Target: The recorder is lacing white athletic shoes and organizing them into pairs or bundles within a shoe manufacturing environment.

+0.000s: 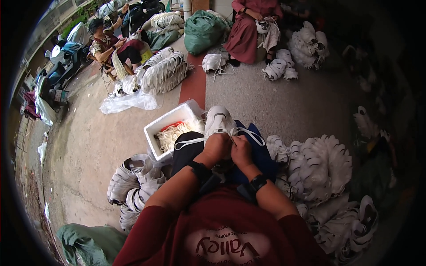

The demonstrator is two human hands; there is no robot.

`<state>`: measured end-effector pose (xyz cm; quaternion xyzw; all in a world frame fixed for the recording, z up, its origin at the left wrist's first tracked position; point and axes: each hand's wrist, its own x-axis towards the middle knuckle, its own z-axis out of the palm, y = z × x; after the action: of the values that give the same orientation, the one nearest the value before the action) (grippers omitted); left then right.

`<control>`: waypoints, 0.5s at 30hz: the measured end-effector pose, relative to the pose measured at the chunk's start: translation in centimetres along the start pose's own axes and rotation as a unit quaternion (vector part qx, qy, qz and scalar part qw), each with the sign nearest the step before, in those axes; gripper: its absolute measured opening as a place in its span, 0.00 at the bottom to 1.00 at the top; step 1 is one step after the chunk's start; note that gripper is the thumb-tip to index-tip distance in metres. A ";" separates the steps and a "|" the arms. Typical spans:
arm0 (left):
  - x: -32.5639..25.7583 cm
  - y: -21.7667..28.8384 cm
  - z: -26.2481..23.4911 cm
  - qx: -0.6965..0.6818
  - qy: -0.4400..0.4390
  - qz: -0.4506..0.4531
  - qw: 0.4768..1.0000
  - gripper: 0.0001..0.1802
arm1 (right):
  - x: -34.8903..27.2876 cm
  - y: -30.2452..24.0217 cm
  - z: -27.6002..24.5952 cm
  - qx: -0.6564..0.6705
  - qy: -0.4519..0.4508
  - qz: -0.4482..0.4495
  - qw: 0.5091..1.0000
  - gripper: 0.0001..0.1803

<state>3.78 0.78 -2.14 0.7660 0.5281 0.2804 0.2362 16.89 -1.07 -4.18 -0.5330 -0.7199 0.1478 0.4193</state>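
A white shoe upper (217,119) rests on my lap with its toe pointing away from me. My left hand (216,146) is closed on the upper's near end. Close beside it, my right hand (241,150) has its fingers pinched together at the lacing area, seemingly on a lace, though the fingertips are partly hidden. One loop of white shoelace (190,142) sticks out to the left of the upper, and another lace loop (254,134) curves out to the right over dark blue cloth.
A white foam box (155,126) of loose laces stands left of my knee. Stacked white uppers lie at my left (133,179) and right (321,166). Ahead, two people sit among more uppers and a green sack (205,33). Scooters (62,66) stand far left.
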 end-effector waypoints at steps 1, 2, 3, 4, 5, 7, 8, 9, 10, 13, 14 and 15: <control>0.3 -0.1 0.1 0.041 -0.009 -0.005 0.999 0.09 | 0.1 -0.1 0.1 0.007 0.002 0.000 1.000 0.10; 0.3 -0.2 0.1 0.081 -0.018 -0.010 0.996 0.09 | 0.0 -0.1 0.2 0.006 0.000 -0.002 1.000 0.10; 0.2 0.4 -0.6 0.079 -0.016 -0.010 0.997 0.09 | -0.2 0.3 0.2 -0.006 0.004 -0.003 1.000 0.11; -0.3 1.4 -2.1 0.117 -0.062 -0.017 0.991 0.09 | -0.3 0.4 0.1 -0.019 0.006 -0.004 1.000 0.12; -0.7 1.8 -3.2 0.155 -0.107 -0.024 0.982 0.08 | -0.4 0.6 -0.1 -0.021 0.002 -0.007 1.000 0.12; -2.9 -0.2 -4.9 0.082 -0.094 -0.018 0.992 0.08 | -0.2 -0.2 -0.2 -0.009 -0.018 0.054 0.998 0.09; -3.8 -1.3 -5.7 0.011 -0.086 -0.004 0.996 0.07 | 0.0 -0.5 -0.3 -0.010 -0.022 0.050 0.998 0.09; -4.8 -2.4 -6.5 -0.062 -0.092 -0.044 0.993 0.07 | 0.0 -1.3 -0.4 -0.026 -0.011 0.019 0.999 0.08; -5.5 -3.3 -7.0 -0.136 -0.096 -0.082 0.983 0.07 | 0.0 -1.9 -0.5 -0.042 0.001 -0.014 0.999 0.07; -6.2 -4.7 -6.7 -0.353 -0.066 -0.232 0.904 0.10 | 1.2 -3.4 0.3 -0.016 -0.021 -0.101 0.995 0.04; -6.1 -4.6 -6.8 -0.432 -0.051 -0.284 0.855 0.09 | 1.6 -3.9 0.7 -0.019 -0.052 -0.139 0.989 0.04; -6.1 -4.8 -6.6 -0.477 -0.027 -0.281 0.832 0.07 | 1.8 -4.4 1.0 -0.028 -0.081 -0.146 0.986 0.03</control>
<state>-5.64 -2.98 -1.57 0.3841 0.5148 0.3984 0.6547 13.20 -0.89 -1.05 -0.4195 -0.8255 0.1075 0.3618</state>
